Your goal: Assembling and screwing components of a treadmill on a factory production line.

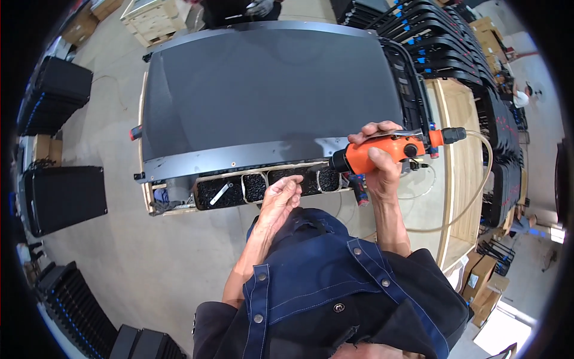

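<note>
Seen from the head camera, the person's right hand gripped an orange pneumatic screwdriver, held sideways over the near edge of a large dark panel lying on the tabletop. A clear air hose looped from the tool's rear. The left hand, fingers pinched together as if around something too small to make out, hovered over a divided tray of black screws just beside the panel's edge.

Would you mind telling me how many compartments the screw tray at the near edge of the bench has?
4, side by side in the tray: far left holding a white piece, next, third by the left hand, and rightmost beside the orange tool.
</note>
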`<state>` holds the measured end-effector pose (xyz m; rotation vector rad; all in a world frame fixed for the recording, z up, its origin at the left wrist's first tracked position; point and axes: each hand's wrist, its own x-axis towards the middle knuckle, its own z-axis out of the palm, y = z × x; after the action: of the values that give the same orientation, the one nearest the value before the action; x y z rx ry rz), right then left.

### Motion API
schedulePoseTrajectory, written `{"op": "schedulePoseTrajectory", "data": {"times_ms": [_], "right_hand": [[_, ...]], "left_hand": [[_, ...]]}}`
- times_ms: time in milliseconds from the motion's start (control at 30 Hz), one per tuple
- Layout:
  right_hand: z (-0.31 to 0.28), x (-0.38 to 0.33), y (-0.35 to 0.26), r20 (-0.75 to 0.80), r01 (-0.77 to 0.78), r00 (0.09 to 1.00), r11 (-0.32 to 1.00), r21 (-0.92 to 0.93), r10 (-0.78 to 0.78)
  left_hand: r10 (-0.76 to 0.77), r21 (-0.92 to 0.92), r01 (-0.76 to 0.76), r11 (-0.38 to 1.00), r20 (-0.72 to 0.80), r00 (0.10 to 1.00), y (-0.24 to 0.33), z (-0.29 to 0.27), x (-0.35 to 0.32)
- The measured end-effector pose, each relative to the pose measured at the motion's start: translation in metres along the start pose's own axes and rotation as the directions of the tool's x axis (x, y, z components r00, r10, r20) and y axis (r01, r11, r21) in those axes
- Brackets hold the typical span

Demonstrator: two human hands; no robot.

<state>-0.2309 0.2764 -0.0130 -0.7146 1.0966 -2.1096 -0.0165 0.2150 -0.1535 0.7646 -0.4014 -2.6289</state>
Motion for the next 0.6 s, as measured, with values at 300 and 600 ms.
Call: {"op": "schedulePoseTrajectory", "data": {"times_ms": [300,600], "right_hand": [[-0.002,-0.017,0.031,-0.052,-0.101,0.992,0.962,0.255,0.118],[0.051,-0.036,0.067,-0.325,-0.148,0.926,0.978,0.148,0.190]], "left_hand": [[0.132,0.031,-0.132,0.991,0.000,0.991,0.007,-0.002,-0.018],[0.423,0.748,-0.320,0.582,0.058,0.904,0.054,-0.029,-0.032]]}}
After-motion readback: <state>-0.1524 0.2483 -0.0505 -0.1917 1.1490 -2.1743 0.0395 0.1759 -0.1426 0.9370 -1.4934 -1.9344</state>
